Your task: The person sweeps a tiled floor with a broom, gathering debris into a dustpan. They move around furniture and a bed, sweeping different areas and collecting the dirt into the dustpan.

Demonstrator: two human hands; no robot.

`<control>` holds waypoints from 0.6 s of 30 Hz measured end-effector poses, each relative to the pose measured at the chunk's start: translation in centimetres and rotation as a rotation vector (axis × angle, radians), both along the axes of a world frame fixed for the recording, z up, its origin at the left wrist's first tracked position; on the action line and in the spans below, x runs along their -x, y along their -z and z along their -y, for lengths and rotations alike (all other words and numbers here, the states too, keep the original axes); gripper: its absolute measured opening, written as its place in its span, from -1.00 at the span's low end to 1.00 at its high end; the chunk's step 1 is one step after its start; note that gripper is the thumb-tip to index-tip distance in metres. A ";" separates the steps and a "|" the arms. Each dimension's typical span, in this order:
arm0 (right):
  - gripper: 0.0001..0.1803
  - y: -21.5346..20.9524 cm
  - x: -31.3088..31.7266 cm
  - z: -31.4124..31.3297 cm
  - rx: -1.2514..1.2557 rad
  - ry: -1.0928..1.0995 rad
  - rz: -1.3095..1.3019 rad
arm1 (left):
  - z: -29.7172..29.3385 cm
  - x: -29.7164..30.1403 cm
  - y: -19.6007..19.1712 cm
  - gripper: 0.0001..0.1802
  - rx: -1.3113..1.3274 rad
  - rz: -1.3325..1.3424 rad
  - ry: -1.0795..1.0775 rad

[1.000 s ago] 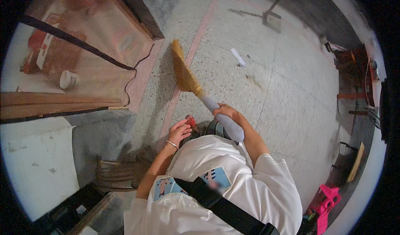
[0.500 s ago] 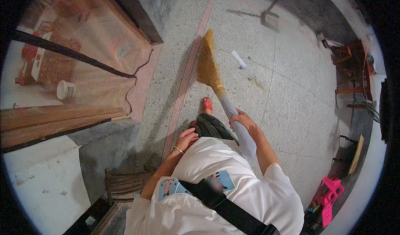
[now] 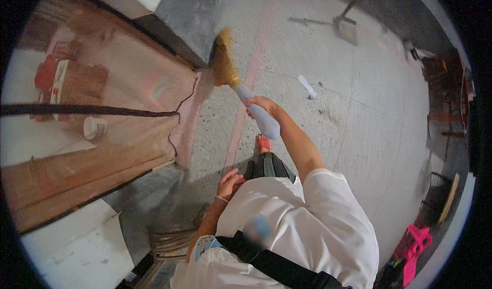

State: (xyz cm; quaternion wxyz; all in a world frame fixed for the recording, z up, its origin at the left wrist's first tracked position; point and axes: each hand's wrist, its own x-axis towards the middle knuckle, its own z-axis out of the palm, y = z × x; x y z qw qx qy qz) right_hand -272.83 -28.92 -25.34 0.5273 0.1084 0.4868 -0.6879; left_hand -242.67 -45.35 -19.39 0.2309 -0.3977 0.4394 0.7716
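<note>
My right hand (image 3: 263,106) is wrapped around the pale grey handle of a broom (image 3: 224,63). Its yellow bristles point away from me, beside the base of a grey wall corner at the far left of the floor. The handle's rounded end sticks out below my fist. My left hand (image 3: 230,184) hangs by my thigh with loosely spread fingers and holds nothing. A white strip of paper (image 3: 307,86) lies on the speckled floor to the right of the broom, with small bits of debris (image 3: 328,116) near it.
A long-handled dustpan (image 3: 346,29) stands at the far right. Sheer brown curtains (image 3: 128,84) hang across a doorway on the left, with a white bucket (image 3: 95,128) behind them. A wooden chair (image 3: 171,244) is at lower left; a bright pink plastic item (image 3: 416,250) at lower right.
My right arm has reached forward and left, carrying the broom from mid-floor toward the wall corner. My left hand stays by my thigh. The view has turned slightly.
</note>
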 end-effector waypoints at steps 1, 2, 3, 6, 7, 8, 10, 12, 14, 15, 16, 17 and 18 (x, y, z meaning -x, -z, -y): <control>-0.74 0.7 0.5 -0.1 0.019 -0.008 0.046 | -0.1 0.7 0.0 -0.58 0.012 0.020 0.017; -0.74 1.5 0.6 -0.7 -0.012 0.031 0.093 | -0.4 1.8 -0.4 -0.58 0.025 0.034 0.032; -0.74 1.7 0.4 -1.3 -0.030 0.040 0.077 | -0.5 2.9 -1.0 -0.58 0.041 0.039 0.035; -0.74 1.9 -2.4 -5.5 -0.064 0.073 0.051 | -1.0 5.2 -2.1 -0.57 -0.023 0.060 0.065; -0.72 1.9 -3.5 -6.6 -0.059 0.106 0.066 | -1.0 5.9 -2.2 -0.57 -0.048 0.054 0.072; -0.71 1.9 -4.5 -7.7 -0.055 0.136 0.081 | -1.2 6.4 -2.3 -0.57 -0.032 0.059 0.094; -0.71 1.1 -7.5 -9.8 -0.063 0.220 0.091 | -1.7 7.3 -2.6 -0.56 -0.003 0.072 0.157; -0.71 0.4 -10.2 -11.4 -0.100 0.261 0.058 | -1.6 7.6 -2.1 -0.56 -0.001 0.042 0.189; -0.69 -2.7 -12.5 -12.4 -0.111 0.344 0.138 | -1.5 7.7 -1.5 -0.55 -0.005 0.038 0.229; -0.67 -4.1 -13.9 -12.9 -0.116 0.389 0.180 | -1.4 8.0 -1.1 -0.55 -0.006 0.049 0.253; -0.64 -3.8 -15.4 -13.7 -0.127 0.384 0.184 | -1.4 8.2 -0.9 -0.55 -0.007 0.061 0.277; -0.61 -3.3 -17.0 -14.9 -0.137 0.387 0.186 | -1.6 8.6 -1.2 -0.55 -0.007 0.051 0.330; -0.57 -3.5 -18.2 -15.0 -0.139 0.388 0.186 | -1.5 8.9 -1.7 -0.55 0.000 0.040 0.381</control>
